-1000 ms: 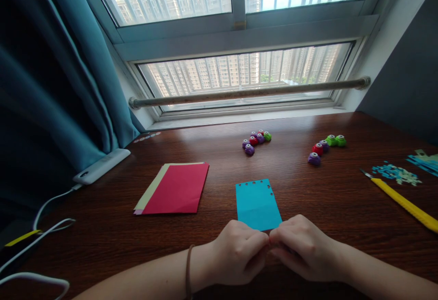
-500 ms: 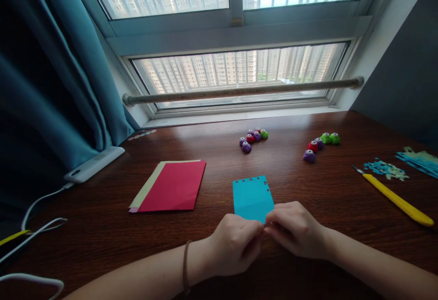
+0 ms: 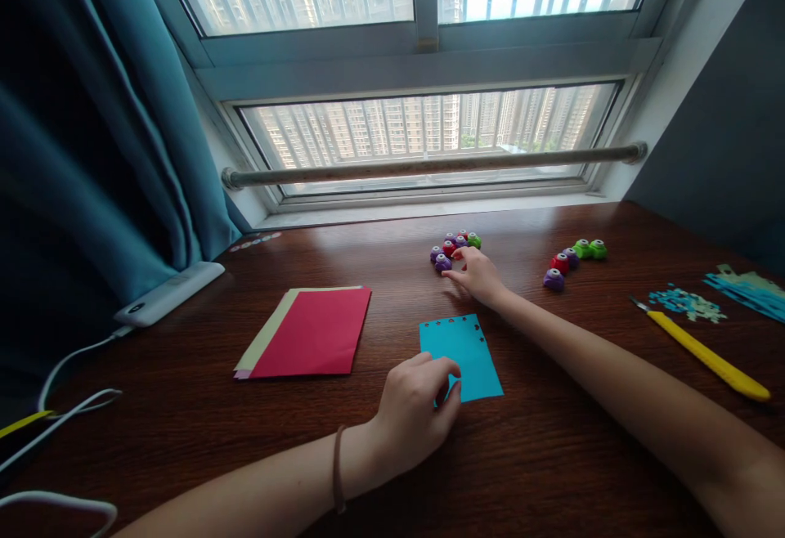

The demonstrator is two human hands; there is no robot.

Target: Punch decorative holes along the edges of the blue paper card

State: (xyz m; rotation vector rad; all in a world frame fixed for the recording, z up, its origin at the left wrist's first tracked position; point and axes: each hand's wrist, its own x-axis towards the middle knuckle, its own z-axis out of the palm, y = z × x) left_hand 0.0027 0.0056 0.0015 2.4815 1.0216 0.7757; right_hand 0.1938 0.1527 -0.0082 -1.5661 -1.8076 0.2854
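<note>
A blue sheet of paper (image 3: 467, 358) lies before me, with small shapes punched along its top edge and upper right side. My left hand (image 3: 420, 403) hovers at its lower left part, fingers loosely curled, with a gap between thumb and forefinger and nothing seen in it. Farther off, my right hand (image 3: 478, 272) reaches the middle cluster of small craft punches. Its thumb and forefinger are apart, beside a purple craft punch (image 3: 442, 263) and a red craft punch (image 3: 449, 248). Whether the fingertips touch them I cannot tell.
Stacked coloured paper, red on top (image 3: 316, 334), lies left. More punches (image 3: 560, 263) stand right, near punched-out bits (image 3: 687, 302), blue paper strips (image 3: 745, 293) and a yellow craft knife (image 3: 705, 350). A white power strip (image 3: 172, 294) with a cable sits by the curtain (image 3: 123, 113).
Both hands have let go of the blue paper's lower edge. My right hand has moved forward to the middle punches and opened. My left hand has shifted only slightly, its fingers loosening.
</note>
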